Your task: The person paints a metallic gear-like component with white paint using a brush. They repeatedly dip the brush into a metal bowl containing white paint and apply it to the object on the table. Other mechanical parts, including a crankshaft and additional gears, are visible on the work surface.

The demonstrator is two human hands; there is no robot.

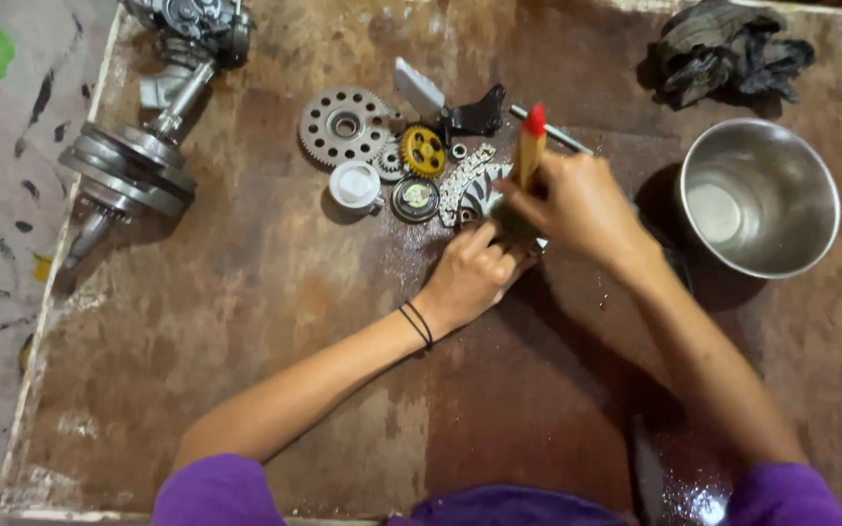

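Note:
My right hand (577,206) grips a brush with a wooden handle and red tip (531,144), held upright over a metal part (484,200) on the brown board. My left hand (472,273) rests on the board with its fingers pressed against that same part; the part is mostly hidden under both hands. A short length of silver chain (465,175) lies just left of the brush. A large toothed gear (344,125), a small yellow gear (423,151), a white cap (355,184) and a round disc (414,199) lie further left.
A steel bowl (772,239) stands at the right. A dark rag (728,49) lies at the far right corner. A crankshaft (129,170) and an engine part (197,27) sit at the far left. The wet brown board (246,321) rests on a mat.

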